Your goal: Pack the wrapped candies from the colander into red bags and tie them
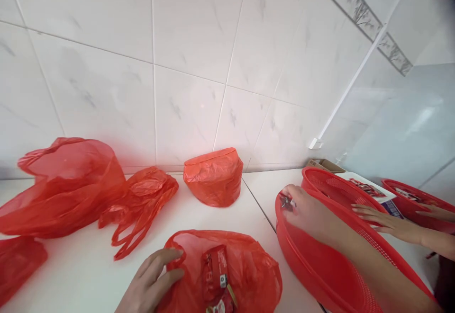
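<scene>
My left hand [153, 280] rests on the rim of a red plastic bag [245, 265] lying near the table's front edge; its fingers hold the bag's opening. Red packets [216, 270] show through the bag's thin plastic. My right hand [307, 211] reaches over the rim of a red mesh basket [305, 261] and pinches a small dark wrapped item [286, 202] between its fingertips.
Several other red plastic bags lie on the white table: a large one [67, 185] at left, a crumpled one [142, 199], a filled one [215, 175] by the tiled wall. Another person's hands [384, 220] reach into more red baskets [415, 199] at right.
</scene>
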Tool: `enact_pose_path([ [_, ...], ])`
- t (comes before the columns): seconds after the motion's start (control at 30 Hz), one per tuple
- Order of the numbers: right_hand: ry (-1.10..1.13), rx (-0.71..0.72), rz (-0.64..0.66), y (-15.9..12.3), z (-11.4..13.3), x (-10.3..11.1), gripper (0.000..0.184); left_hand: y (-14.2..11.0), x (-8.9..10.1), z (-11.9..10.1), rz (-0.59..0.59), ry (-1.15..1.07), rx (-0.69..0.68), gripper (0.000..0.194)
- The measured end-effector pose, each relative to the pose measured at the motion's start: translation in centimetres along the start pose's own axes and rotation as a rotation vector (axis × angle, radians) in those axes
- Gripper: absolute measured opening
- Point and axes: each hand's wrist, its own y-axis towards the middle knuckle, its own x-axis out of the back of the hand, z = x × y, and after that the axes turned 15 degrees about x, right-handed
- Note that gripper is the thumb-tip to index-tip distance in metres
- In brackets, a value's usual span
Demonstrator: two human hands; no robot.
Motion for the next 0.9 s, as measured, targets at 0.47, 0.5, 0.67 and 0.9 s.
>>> enact_pose_path([
  [0.47, -0.29, 0.507, 0.179, -3.4, 6.9, -10.0, 0.057, 0.7, 2.5, -0.9, 0.176, 0.083, -0.018, 0.029],
  [0.5, -0.331, 0.473, 0.1, -3.7, 6.2, -9.9, 0.052, 0.9, 2.9, -0.9, 0.229, 0.101, -0.021, 0.033],
  [0.67, -0.35, 0.281, 0.095, -6.4, 3.0, -9.9, 0.054, 2.3, 5.1, -0.9, 0.442, 0.212, -0.011, 0.044],
  [0.9, -0.002, -0.072, 0.342, -6.7, 2.1, -8.5, 0.02, 3.1, 6.5, -1.1, 0.679, 0.184, 0.123, 0.032],
])
